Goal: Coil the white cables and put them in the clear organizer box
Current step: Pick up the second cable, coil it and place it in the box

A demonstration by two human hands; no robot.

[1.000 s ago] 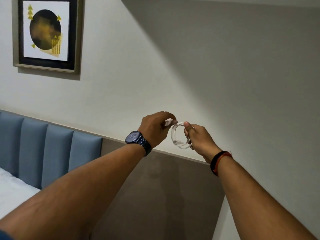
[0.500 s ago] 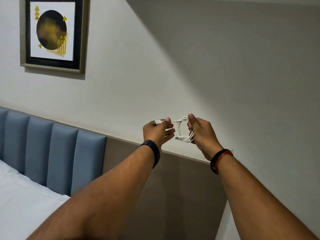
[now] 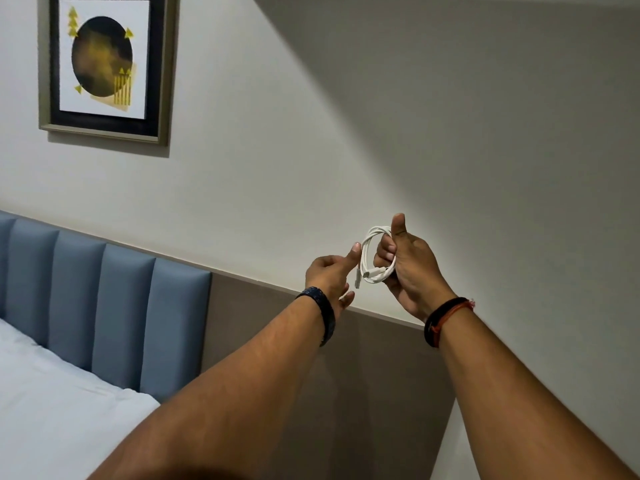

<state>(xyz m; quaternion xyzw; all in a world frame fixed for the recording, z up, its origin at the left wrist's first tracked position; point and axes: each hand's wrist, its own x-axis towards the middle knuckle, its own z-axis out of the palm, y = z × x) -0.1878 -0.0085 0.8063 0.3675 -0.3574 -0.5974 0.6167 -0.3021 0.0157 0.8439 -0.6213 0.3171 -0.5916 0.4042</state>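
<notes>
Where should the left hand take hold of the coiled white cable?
Pinch the coil's free left side, coming from the left. The right hand covers its right side; the loops stand upright, and the left hand is beside them.

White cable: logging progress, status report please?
Right hand gripping coiled white cable. Left hand touching its loose end. Organizer box not in view.

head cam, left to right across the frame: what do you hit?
Framed picture → blue headboard → left hand → coiled white cable → right hand.
</notes>
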